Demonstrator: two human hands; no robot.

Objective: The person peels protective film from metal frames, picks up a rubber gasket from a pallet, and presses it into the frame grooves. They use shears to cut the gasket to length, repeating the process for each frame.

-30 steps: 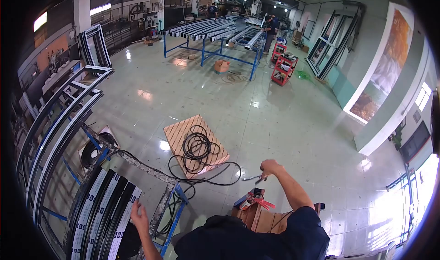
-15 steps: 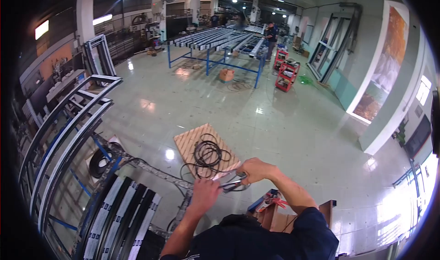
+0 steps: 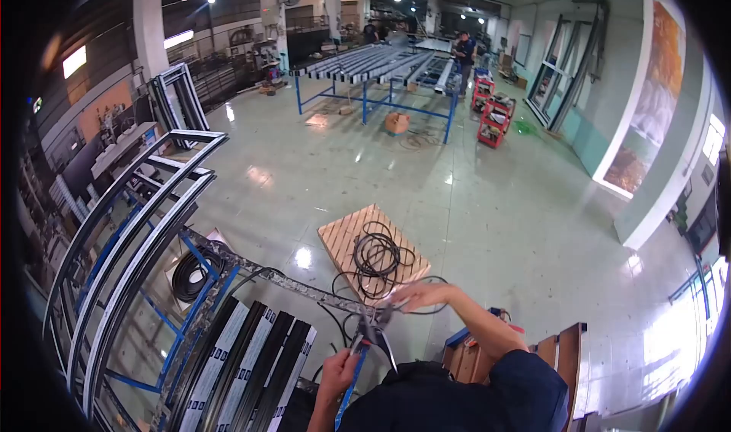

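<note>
My left hand (image 3: 339, 372) is closed low at the centre, beside a blue bar; what lies inside its fingers cannot be made out. My right hand (image 3: 419, 296) reaches in from the right, smeared by motion, its grip unclear. A dark hand tool (image 3: 375, 334) with long spread arms and a bit of red shows between the two hands, just below the right fingertips. Loops of black cord (image 3: 377, 255) lie on a slatted wooden board (image 3: 343, 238) beyond my hands, and a thin strand curves beside my right hand.
Striped black-and-white profiles (image 3: 244, 367) lie at lower left, near curved frames (image 3: 141, 226) on a blue stand. A black coil (image 3: 194, 273) sits behind. Wooden box (image 3: 547, 348) at lower right. Far off, a long table (image 3: 381, 62), red carts (image 3: 495, 120) and a person (image 3: 464, 55).
My left hand has moved down toward my body, away from my right hand. The tool has shifted down and its arms are spread. The view has turned slightly, moving the scene rightward.
</note>
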